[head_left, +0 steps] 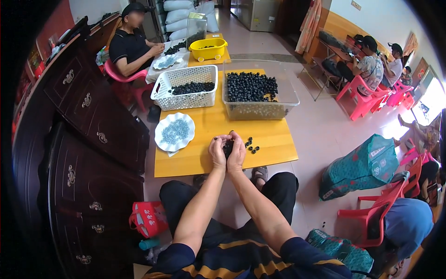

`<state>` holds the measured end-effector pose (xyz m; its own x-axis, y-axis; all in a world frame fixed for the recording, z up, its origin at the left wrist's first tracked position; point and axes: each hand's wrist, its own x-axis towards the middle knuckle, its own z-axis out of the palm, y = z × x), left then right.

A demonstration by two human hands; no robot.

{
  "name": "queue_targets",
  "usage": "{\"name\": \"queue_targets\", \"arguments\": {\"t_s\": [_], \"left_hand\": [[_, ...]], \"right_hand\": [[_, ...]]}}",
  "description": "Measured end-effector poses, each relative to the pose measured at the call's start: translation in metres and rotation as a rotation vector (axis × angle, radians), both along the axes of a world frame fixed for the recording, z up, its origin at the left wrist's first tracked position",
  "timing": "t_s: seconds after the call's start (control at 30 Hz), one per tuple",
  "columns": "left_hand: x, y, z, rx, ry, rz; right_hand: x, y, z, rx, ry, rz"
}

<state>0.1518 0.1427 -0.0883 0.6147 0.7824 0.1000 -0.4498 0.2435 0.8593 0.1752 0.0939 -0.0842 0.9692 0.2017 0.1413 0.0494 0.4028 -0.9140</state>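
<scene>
My left hand (217, 151) and my right hand (238, 152) are cupped together over the near part of the yellow table (204, 122). Between the palms shows a small heap of black round pieces (227, 149), partly hidden by the fingers. Just right of my right hand lie several loose black ring-like pieces (251, 149). To the left, a white scalloped plate (159, 132) holds many tiny pale-blue transparent parts (175, 131). Beyond my hands stands a transparent plastic bin (260, 110) with a pile of black round pieces (251, 87).
A white perforated basket (183, 102) with black pieces stands beside the bin. Behind is a yellow wheeled tub (208, 54). Dark drawers (88, 135) line the left; a teal bag (360, 167) and red chair (378, 214) stand right. Another person (132, 46) works at far left.
</scene>
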Motion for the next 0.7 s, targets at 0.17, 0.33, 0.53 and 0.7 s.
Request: {"name": "queue_targets", "arguments": {"t_s": [0.17, 0.33, 0.53, 0.7], "left_hand": [[-0.005, 0.003, -0.007, -0.097, -0.048, 0.012], [-0.003, 0.003, -0.004, -0.155, -0.071, 0.026], [-0.006, 0.005, -0.004, -0.195, -0.117, 0.027], [-0.008, 0.008, -0.003, -0.239, -0.194, -0.004]], "right_hand": [[-0.006, -0.011, 0.016, -0.047, -0.087, -0.010], [-0.001, -0.026, 0.012, -0.210, -0.237, -0.042], [-0.007, -0.036, 0.010, -0.428, -0.526, -0.037], [-0.011, -0.030, 0.010, -0.620, -0.690, -0.011]]}}
